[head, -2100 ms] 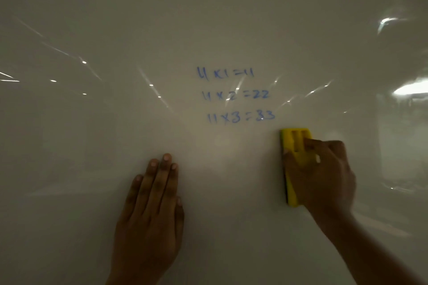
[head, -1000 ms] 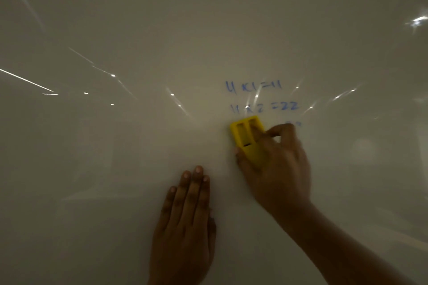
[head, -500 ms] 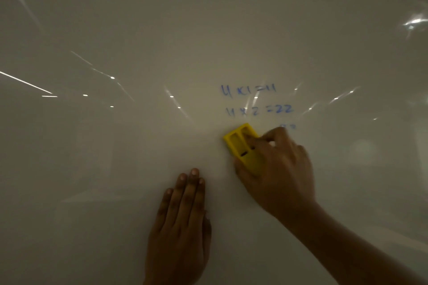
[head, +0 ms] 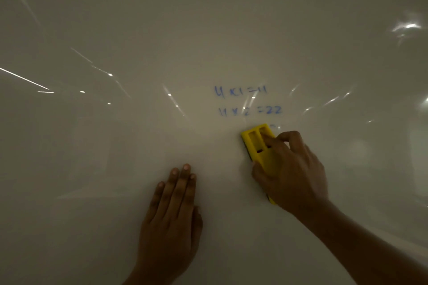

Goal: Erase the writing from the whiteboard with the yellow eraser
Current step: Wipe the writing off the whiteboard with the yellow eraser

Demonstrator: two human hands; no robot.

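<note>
Big whiteboard, shiny with light streaks. Left hand flat and wide on it, holding nothing. Right hand wrapped around yellow eraser, pressed tilted just under blue writing: two sums clear, a faint bit beside eraser.

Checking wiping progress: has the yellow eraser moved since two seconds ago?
Yes. The yellow eraser has moved left and up relative to the blue writing, from right of the third line onto it.
</note>
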